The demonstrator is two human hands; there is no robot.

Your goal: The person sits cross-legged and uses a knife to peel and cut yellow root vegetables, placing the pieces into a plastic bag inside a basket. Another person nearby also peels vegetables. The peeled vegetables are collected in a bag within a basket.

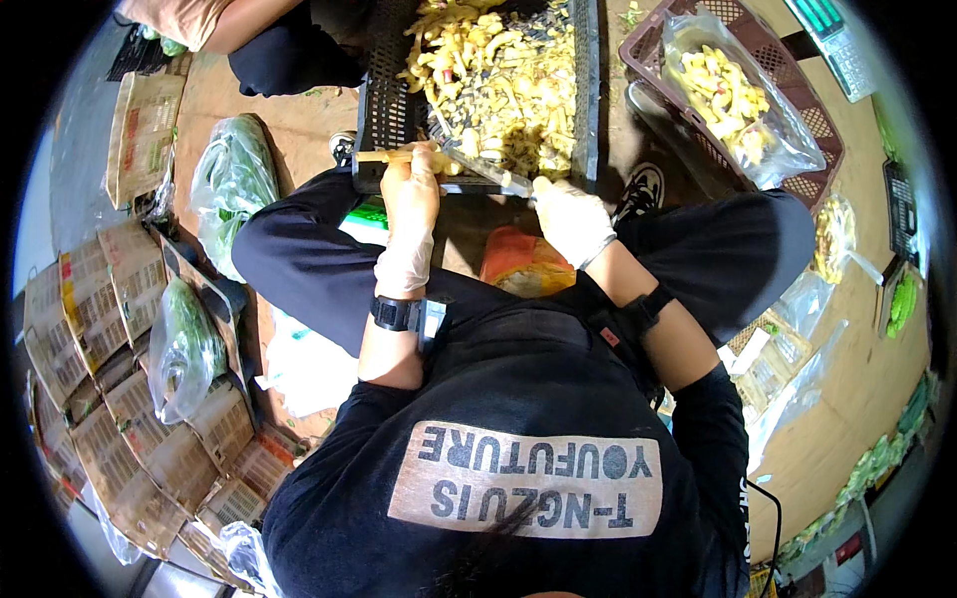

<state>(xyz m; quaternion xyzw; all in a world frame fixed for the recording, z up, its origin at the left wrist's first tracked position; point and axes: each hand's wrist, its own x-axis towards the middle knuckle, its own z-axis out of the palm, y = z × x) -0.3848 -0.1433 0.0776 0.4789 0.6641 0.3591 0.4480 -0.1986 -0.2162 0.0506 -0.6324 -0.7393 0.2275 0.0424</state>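
My left hand point(411, 190), in a thin translucent glove, grips a piece of ginger root point(377, 157) over the near edge of a black plastic crate point(381, 123). My gloved right hand point(572, 220) holds a knife point(486, 168) by its handle. The blade reaches left across the crate's near rim, its tip close to the ginger in my left hand. Inside the crate lie many yellow ginger pieces point(463, 52) among peelings and scraps point(534, 112). Whether the blade touches the held piece I cannot tell.
At right, a clear bag of ginger point(721, 101) sits on a brown plastic crate point(830, 142), near a digital scale point(830, 45). Bagged green vegetables point(232, 179) lie at left beside stacked crates point(142, 418). Another person's arm point(247, 22) shows at upper left. An orange-red sack point(523, 261) lies between my legs.
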